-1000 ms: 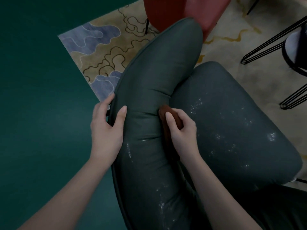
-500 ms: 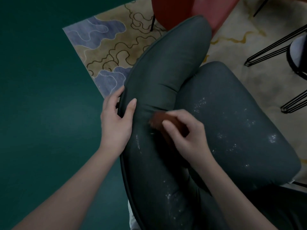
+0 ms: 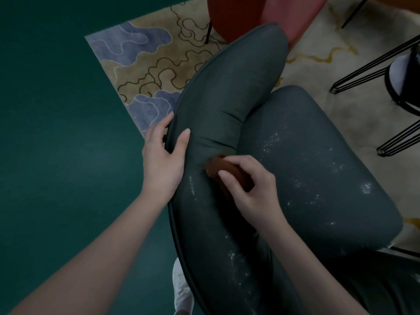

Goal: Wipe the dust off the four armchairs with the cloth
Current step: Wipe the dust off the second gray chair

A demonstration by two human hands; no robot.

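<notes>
A dark grey armchair [image 3: 227,92] fills the middle of the head view, seen from above over its curved backrest. White dust specks dot its seat cushion [image 3: 318,178] and the lower inner side of the backrest. My left hand [image 3: 162,155] grips the backrest's outer edge, thumb on the inner face and fingers behind the piping. My right hand [image 3: 250,189] holds a brown cloth [image 3: 227,170] bunched between thumb and fingers and presses it against the inner backrest near the crease with the seat.
A red armchair [image 3: 250,14] stands just beyond the grey one's backrest. Black wire legs of a small round table [image 3: 375,64] are at the right. A patterned rug [image 3: 147,64] lies under the chairs, green floor to the left. A white shoe [image 3: 181,292] shows below.
My right hand has drawn the cloth out of the seat crease onto the inner backrest and turned, fingers now curled over it. My left hand keeps its grip on the backrest edge.
</notes>
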